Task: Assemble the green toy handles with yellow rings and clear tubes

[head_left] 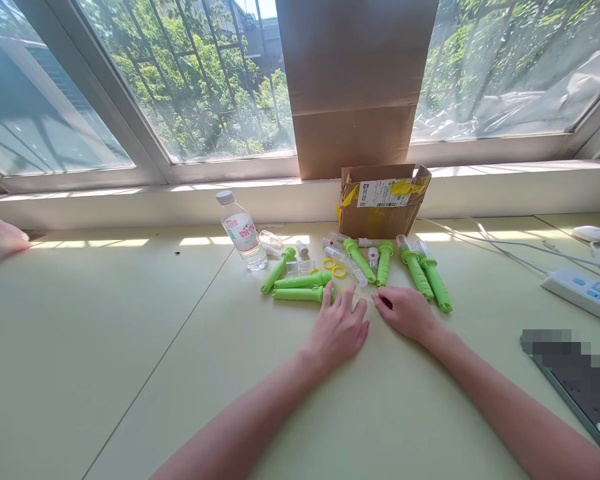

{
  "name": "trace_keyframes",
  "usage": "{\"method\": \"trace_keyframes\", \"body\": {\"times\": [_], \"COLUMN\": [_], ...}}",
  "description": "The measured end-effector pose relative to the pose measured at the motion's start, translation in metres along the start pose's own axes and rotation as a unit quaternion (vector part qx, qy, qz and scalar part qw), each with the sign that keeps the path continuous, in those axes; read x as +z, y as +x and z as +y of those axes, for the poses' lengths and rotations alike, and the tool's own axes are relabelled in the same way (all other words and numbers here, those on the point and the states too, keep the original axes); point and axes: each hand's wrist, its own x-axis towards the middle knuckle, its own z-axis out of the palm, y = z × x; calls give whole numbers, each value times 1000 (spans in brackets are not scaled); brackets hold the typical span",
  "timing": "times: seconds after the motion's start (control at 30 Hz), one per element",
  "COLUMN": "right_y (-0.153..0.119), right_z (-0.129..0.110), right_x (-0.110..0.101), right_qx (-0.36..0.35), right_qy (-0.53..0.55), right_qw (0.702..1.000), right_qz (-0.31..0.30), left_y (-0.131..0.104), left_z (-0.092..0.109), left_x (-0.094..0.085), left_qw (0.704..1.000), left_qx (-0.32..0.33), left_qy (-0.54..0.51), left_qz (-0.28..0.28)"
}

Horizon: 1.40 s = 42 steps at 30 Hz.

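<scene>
My left hand [339,325] lies over the table with fingers spread, its fingertips at the end of a green plastic handle [300,294]. Another green handle [303,281] is just behind that one. Beside it, my right hand [405,312] rests with its fingers curled in; whatever they may hold is hidden. Beyond the hands are yellow rings [339,271], a clear tube [347,264] and a small white piece with a red dot [373,257]. Right of these, two green handles with clear caps [416,270] [434,277] lie side by side.
A water bottle [243,232] stands at the back left, an opened cardboard box [385,207] against the sill. On the right are a power strip [583,293] with cables and a phone [570,387]. A pinkish plastic bag [0,239] sits at the far left.
</scene>
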Motion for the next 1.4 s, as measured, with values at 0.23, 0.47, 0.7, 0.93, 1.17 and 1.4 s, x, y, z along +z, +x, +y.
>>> {"method": "trace_keyframes", "body": {"times": [0.23,0.47,0.7,0.93,1.17,1.4], "right_y": [0,-2,-3,-3,-3,-2], "right_z": [0,-2,-7,-6,-4,-4], "right_x": [0,-5,-3,-2,-2,-2], "right_qx": [-9,-55,-114,-91,-67,-43], "right_qy": [-6,56,109,110,87,90], "right_qw": [1000,997,985,989,985,981], "right_qz": [1,19,69,47,129,169], "left_y": [0,0,-2,-3,-2,-2], "left_z": [-2,-2,-1,-2,-2,-3], "left_x": [7,5,1,-2,3,9], "left_qw": [999,994,987,995,992,980], "left_qx": [-3,59,116,47,-74,-183], "left_qy": [-19,-62,-88,-50,2,22], "left_qz": [30,69,70,70,103,68]}}
